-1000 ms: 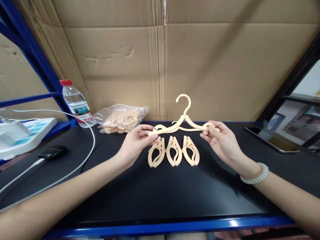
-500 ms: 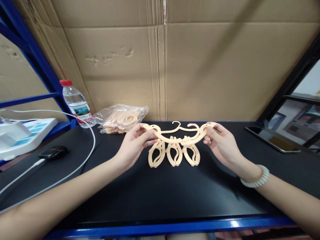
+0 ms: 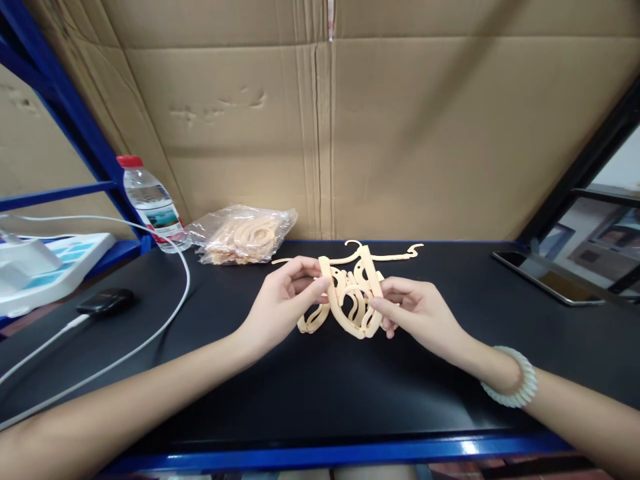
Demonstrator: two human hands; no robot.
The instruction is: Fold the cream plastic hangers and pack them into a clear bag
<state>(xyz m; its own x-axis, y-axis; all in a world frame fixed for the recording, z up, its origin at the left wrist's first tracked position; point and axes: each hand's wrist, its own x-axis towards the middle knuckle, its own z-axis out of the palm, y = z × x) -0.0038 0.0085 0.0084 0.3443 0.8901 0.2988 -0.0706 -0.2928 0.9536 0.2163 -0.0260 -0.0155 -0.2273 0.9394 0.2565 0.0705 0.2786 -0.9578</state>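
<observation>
Between my two hands is a cream folding clothes hanger (image 3: 345, 319), its two arms bent upward into a narrow U. My left hand (image 3: 285, 297) pinches the left arm with thumb and fingers. On the other side my right hand (image 3: 420, 310) grips the right arm. Behind it, partly covered, several folded hangers of the same colour lie on the black tabletop; one folded hanger (image 3: 313, 323) shows by my left fingertips. Farther back, an unfolded hanger (image 3: 390, 257) lies with its hook toward the cardboard.
A clear plastic bag (image 3: 240, 233) of more cream hangers sits at the back left, beside a water bottle (image 3: 157, 210). A power strip (image 3: 60, 270), a black device (image 3: 106, 303) and a white cable (image 3: 187, 280) are on the left. A phone (image 3: 545, 277) lies at the right.
Both hands have come closer together and slightly lower. The hanger between them has gone from spread wide to folded upward, uncovering more of the unfolded hanger behind.
</observation>
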